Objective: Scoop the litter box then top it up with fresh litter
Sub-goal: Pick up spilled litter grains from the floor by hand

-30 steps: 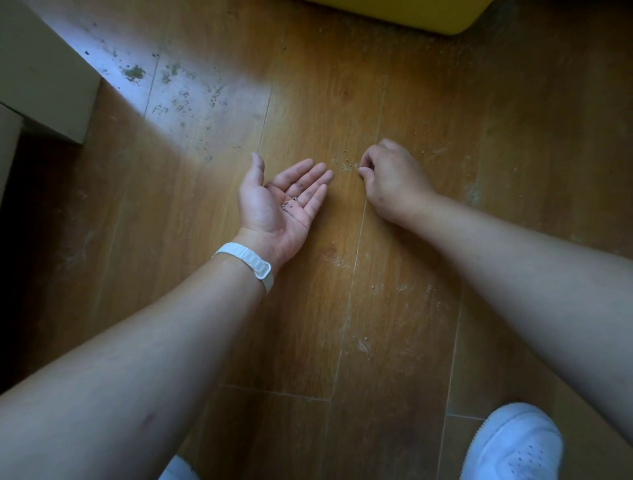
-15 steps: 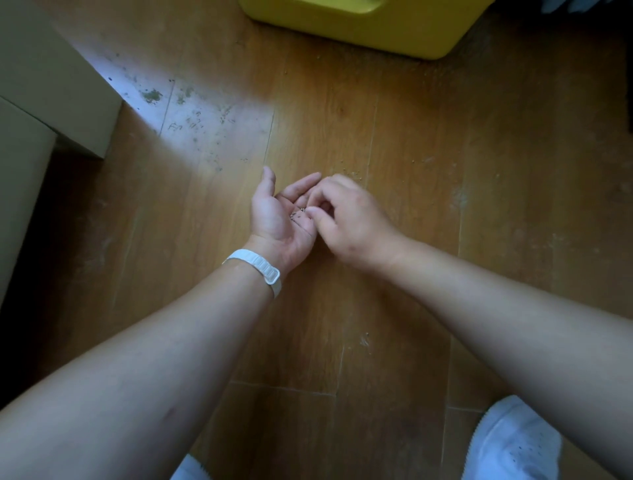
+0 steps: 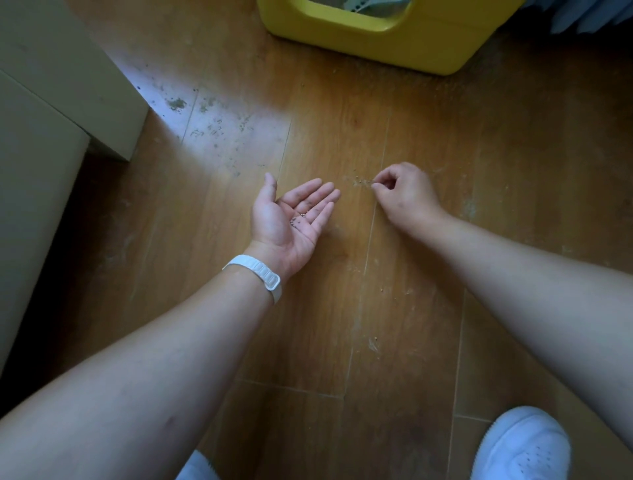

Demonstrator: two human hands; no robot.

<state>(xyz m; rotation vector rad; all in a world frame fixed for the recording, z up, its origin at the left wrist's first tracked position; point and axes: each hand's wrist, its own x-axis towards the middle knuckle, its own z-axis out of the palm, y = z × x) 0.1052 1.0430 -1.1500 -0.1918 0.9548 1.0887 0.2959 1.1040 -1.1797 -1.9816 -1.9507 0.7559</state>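
We hold the left hand [image 3: 291, 219] palm up just above the wood floor [image 3: 342, 308], fingers spread and slightly cupped, gripping nothing. A few dark litter grains [image 3: 298, 219] lie loose in the hollow of the palm. A white wristband [image 3: 260, 274] circles the left wrist.

The right hand [image 3: 407, 198] sits to the right of the left hand, apart from it, knuckles up and low over the floor. Its thumb and forefinger are pinched together and the other fingers are curled in. We cannot tell whether a grain is caught in the pinch. The pinch tip points at a small scatter of spilled grains [image 3: 361, 181] lying on the floor between the two hands.

The yellow litter box [image 3: 376, 37] stands on the floor at the top of the view, well apart from both hands. Its front wall has a lowered entry cut. Through the cut we see a pale slotted item [image 3: 363, 4] inside; the frame crops it, and we cannot tell what it is, nor the litter level. Fine grit lies on the floor along the box's front.

A beige cabinet [image 3: 51, 120] stands at the left. A lit patch of floor beside it carries dark specks [image 3: 212, 126]. A white shoe [image 3: 520, 445] is at lower right.
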